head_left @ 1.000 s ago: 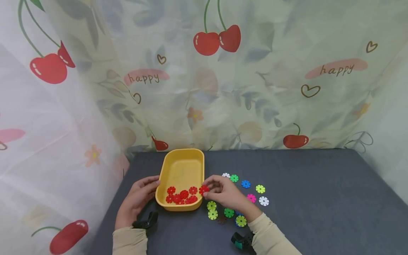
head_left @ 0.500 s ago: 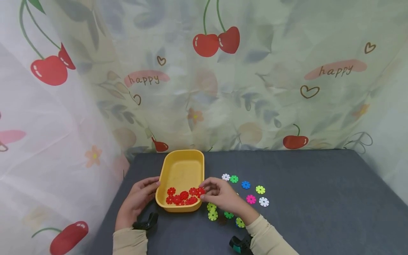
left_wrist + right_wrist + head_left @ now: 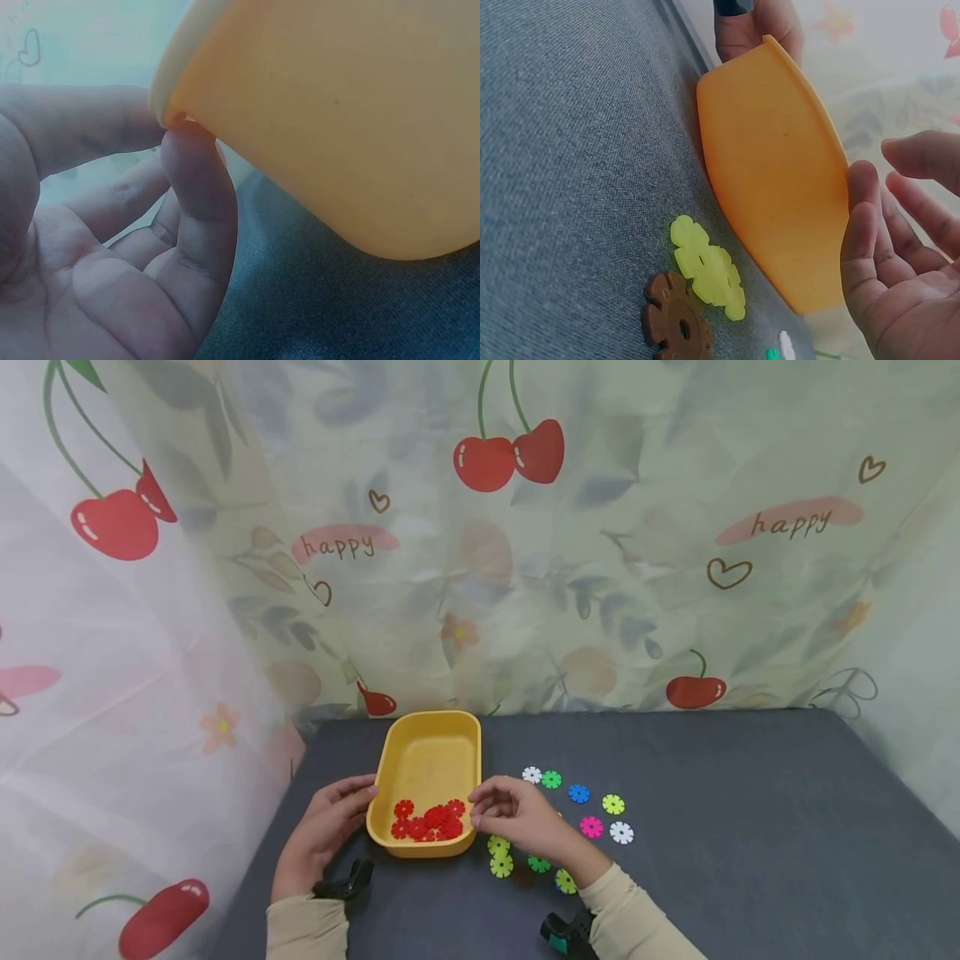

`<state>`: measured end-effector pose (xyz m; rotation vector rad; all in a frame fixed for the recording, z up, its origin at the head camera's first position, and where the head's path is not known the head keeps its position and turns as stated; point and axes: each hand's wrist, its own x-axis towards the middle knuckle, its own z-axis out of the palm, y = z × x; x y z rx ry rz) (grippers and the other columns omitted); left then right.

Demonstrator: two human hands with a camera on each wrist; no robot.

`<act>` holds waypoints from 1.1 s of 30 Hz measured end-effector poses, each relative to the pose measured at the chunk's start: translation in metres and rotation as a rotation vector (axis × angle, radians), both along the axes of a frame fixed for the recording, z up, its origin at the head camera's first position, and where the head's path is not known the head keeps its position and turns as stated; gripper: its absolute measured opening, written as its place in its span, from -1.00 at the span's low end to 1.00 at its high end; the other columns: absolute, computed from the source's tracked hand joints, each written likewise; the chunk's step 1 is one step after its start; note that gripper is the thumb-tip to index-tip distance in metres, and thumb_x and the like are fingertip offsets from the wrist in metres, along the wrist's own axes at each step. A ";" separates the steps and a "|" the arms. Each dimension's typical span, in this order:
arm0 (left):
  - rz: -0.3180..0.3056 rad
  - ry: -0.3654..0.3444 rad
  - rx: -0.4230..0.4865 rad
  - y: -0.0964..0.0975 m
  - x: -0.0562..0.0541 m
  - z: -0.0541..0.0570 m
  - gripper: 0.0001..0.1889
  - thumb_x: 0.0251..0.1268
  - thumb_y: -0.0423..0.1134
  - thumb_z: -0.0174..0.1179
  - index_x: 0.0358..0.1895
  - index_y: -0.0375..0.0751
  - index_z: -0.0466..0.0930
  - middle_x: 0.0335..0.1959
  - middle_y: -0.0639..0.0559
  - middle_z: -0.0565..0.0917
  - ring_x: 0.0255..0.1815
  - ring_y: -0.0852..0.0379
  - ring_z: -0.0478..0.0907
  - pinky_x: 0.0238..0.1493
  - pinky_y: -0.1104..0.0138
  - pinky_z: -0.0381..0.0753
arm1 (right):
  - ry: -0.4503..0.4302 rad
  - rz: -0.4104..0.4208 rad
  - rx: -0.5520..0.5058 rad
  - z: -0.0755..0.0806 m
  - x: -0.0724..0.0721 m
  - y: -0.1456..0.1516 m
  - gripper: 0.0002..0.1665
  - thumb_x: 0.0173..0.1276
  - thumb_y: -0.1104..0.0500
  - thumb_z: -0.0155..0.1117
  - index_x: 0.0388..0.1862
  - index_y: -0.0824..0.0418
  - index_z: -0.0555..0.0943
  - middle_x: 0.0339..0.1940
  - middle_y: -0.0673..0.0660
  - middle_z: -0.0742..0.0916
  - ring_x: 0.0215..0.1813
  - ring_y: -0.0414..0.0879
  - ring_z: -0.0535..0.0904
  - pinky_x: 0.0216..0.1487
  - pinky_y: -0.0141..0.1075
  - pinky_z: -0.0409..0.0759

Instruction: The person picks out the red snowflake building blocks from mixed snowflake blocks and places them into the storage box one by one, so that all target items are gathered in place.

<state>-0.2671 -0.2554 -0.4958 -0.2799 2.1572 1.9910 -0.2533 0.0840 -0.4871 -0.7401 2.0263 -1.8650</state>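
Note:
A yellow plastic tray (image 3: 423,752) stands on the table, with several red notched plastic discs (image 3: 438,817) gathered at its near end. At the tray's left side my left hand (image 3: 322,818) holds the rim; in the left wrist view the fingertips (image 3: 187,142) meet at the rim's lip. My right hand (image 3: 517,814) is at the tray's right rim, fingers loosely bent. In the right wrist view thumb and fingers are apart, with no disc seen between them, and fingertips (image 3: 862,180) are by the rim.
Right of the tray, more notched discs lie on the dark table (image 3: 720,827): yellow-green (image 3: 501,865), green (image 3: 551,779), blue (image 3: 578,793), pink (image 3: 591,827), white (image 3: 621,832) and brown (image 3: 676,322). A cherry-printed curtain (image 3: 540,610) hangs behind.
A red disc pinched by my right hand has gone over the right rim and been let go into the tray among the others. My left hand and the tray have stayed put.

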 end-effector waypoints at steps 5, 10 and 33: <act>0.004 0.003 0.000 -0.001 0.000 0.001 -0.40 0.55 -0.06 0.31 0.49 -0.31 0.47 0.39 -0.24 0.60 0.08 0.11 0.67 0.09 0.39 0.71 | 0.035 -0.010 0.024 0.000 -0.001 0.001 -0.61 0.49 0.25 0.39 0.17 0.46 0.62 -0.04 0.31 0.76 -0.08 -0.08 0.74 -0.02 -0.36 0.74; 0.012 -0.008 -0.008 -0.002 0.003 0.002 -0.40 0.56 -0.06 0.30 0.48 -0.32 0.47 0.38 -0.23 0.60 0.08 0.10 0.67 0.09 0.38 0.72 | 0.064 -0.028 0.059 0.000 -0.003 0.003 -0.68 0.53 0.22 0.36 0.14 0.39 0.66 -0.04 0.29 0.79 -0.08 -0.07 0.74 -0.02 -0.33 0.74; 0.099 0.062 -0.150 0.023 -0.005 0.015 -0.56 0.53 -0.15 0.31 0.34 -0.26 0.61 0.18 -0.22 0.70 -0.01 0.05 0.69 0.01 0.32 0.72 | 0.246 -0.278 0.201 0.023 -0.014 0.104 -0.82 0.58 0.15 0.34 0.06 0.16 0.72 -0.03 0.23 0.78 -0.14 -0.17 0.74 -0.09 -0.15 0.75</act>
